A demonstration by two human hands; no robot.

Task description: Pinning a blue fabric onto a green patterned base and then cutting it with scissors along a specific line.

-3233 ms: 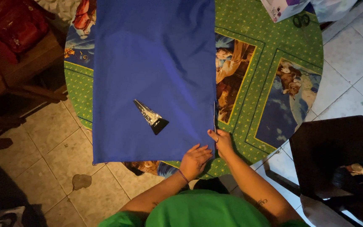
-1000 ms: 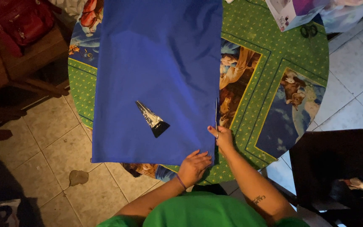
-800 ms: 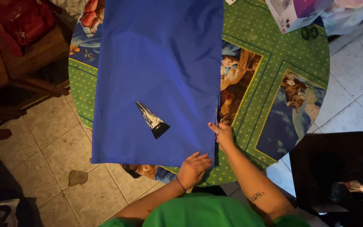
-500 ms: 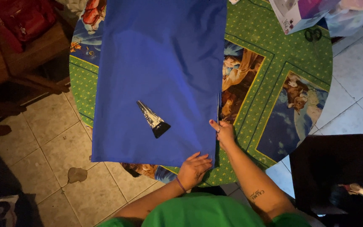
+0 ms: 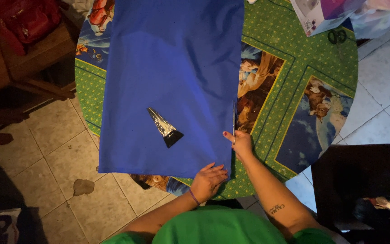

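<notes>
Nearest to us: our left hand [image 5: 208, 180], fingers spread flat, palm pressing the near right corner of the blue fabric [image 5: 172, 81] against the table edge; it grips nothing.

Just beyond: our right hand [image 5: 239, 143], curled closed around the handles of a pair of scissors [image 5: 234, 122], whose thin blades point away from us along the fabric's right edge.

Progress, as we judge it: the blades sit low on that edge, near the corner, so the cut appears only begun; most of the fabric's length ahead looks untouched.

On the fabric, left of our hands: one small tapered object [image 5: 164, 127], silvery with a black wide end, lying loose.

Beneath: round table [image 5: 294, 68] under a green dotted cloth with pictured panels; the fabric drapes across it and overhangs the near rim.

Far right: a second pair of dark-handled scissors [image 5: 337, 37], well apart from us.

Far edge: one white box [image 5: 317, 16] with purple and pink printing, tilted, partly cut off by the frame; beside it, pale plastic wrapping [image 5: 375, 18]. No label is legible.
</notes>
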